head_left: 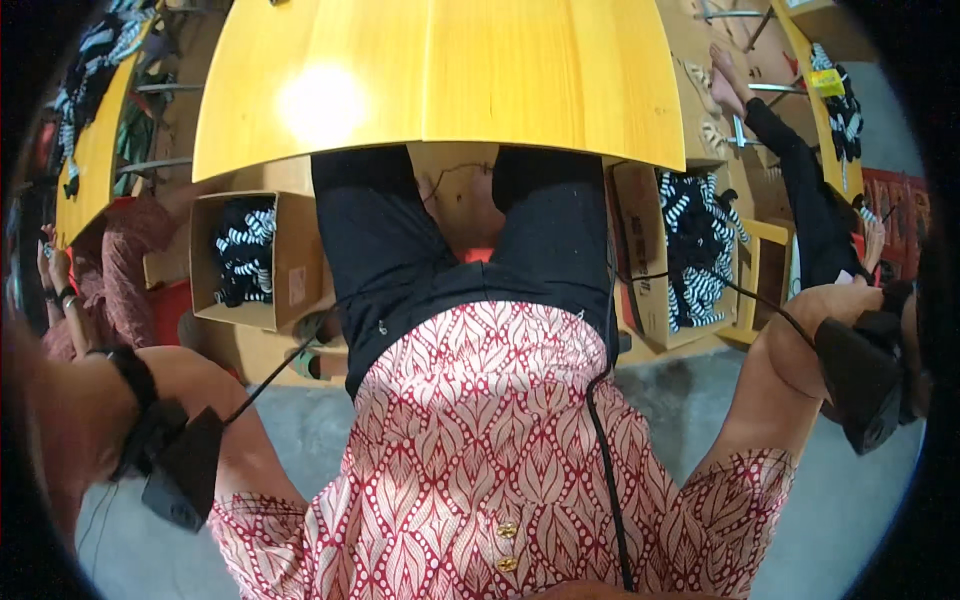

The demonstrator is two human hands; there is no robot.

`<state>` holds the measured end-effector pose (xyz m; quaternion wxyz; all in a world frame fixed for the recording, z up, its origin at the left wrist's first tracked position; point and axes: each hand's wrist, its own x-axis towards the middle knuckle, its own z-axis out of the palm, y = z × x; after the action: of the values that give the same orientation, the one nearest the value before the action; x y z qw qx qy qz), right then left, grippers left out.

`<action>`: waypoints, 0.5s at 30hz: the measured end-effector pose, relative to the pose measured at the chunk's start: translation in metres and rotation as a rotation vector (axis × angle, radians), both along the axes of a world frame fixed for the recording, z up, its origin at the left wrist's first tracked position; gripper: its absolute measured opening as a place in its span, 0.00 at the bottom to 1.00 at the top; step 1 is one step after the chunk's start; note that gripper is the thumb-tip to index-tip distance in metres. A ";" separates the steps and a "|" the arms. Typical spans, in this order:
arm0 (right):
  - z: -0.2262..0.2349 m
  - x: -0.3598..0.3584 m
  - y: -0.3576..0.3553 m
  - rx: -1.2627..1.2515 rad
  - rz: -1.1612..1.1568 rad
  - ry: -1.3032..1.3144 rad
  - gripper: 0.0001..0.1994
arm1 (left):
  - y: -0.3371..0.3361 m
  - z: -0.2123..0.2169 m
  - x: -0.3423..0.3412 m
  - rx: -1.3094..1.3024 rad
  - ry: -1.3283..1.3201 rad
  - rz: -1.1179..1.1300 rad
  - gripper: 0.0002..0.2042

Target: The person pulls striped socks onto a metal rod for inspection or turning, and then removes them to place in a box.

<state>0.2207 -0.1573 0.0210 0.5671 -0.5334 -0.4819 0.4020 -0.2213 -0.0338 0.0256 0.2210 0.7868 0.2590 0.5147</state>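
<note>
I look down my own body: a red-and-white patterned shirt [480,430] over black trousers [400,240], my legs going under a yellow wooden table [440,70]. Both my arms are lifted out to the sides. My left hand [45,430] is a blurred patch at the picture's left rim, past a black wrist strap [130,370] and a black device [185,465]; its fingers do not show. My right forearm [790,350] ends at another black device [860,385], and the hand beyond it is lost in the dark rim.
Open cardboard boxes of black-and-white striped items stand on the floor on the left [245,250] and on the right [690,250]. A black cable [600,440] runs down my shirt. Other people sit at the left [110,280] and right [800,190].
</note>
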 end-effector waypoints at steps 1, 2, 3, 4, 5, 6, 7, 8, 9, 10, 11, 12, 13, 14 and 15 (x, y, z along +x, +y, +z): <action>-0.011 -0.069 0.031 0.010 0.010 0.008 0.15 | 0.009 -0.013 0.008 0.021 0.030 0.053 0.18; -0.001 -0.056 0.023 0.031 0.002 -0.001 0.15 | 0.003 -0.012 0.024 0.053 0.043 0.088 0.18; 0.001 -0.027 0.023 0.046 -0.026 -0.019 0.15 | 0.001 -0.022 0.050 0.079 0.045 0.105 0.18; 0.004 0.023 0.013 0.060 -0.054 -0.036 0.15 | 0.002 -0.032 0.065 0.104 0.047 0.121 0.18; -0.001 0.037 0.033 0.084 -0.054 -0.007 0.15 | 0.005 -0.029 0.055 0.142 0.094 0.164 0.18; 0.001 -0.044 0.050 0.100 -0.039 0.012 0.15 | 0.006 -0.031 0.075 -0.076 -0.002 0.065 0.08; -0.008 -0.054 0.066 0.109 0.024 0.050 0.15 | 0.001 -0.041 0.087 -0.296 -0.092 0.019 0.07; -0.018 -0.065 0.063 -0.006 0.086 -0.018 0.15 | 0.002 -0.053 0.099 -0.472 -0.190 -0.048 0.07; -0.042 -0.081 0.060 -0.120 0.154 -0.079 0.14 | 0.003 -0.068 0.108 -0.646 -0.281 -0.107 0.07; -0.055 -0.096 0.057 -0.223 0.242 0.044 0.12 | 0.005 -0.083 0.120 -0.604 -0.284 -0.066 0.07; -0.067 -0.111 0.055 -0.250 0.288 0.126 0.12 | 0.006 -0.093 0.130 -0.562 -0.286 -0.025 0.07; -0.076 -0.123 0.056 -0.284 0.313 0.170 0.12 | 0.009 -0.107 0.135 -0.538 -0.241 0.052 0.06; -0.085 -0.135 0.058 -0.258 0.293 0.236 0.10 | 0.012 -0.118 0.140 -0.514 -0.198 0.127 0.05; -0.093 -0.144 0.060 -0.197 0.276 0.228 0.09 | 0.011 -0.128 0.145 -0.429 -0.181 0.178 0.05; -0.102 -0.148 0.063 -0.138 0.260 0.222 0.08 | 0.007 -0.129 0.150 -0.422 -0.147 0.220 0.04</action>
<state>0.0724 -0.0946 -0.0813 0.5221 -0.4565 -0.4527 0.5604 -0.0712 -0.0266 -0.1030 0.3414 0.6508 0.4282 0.5258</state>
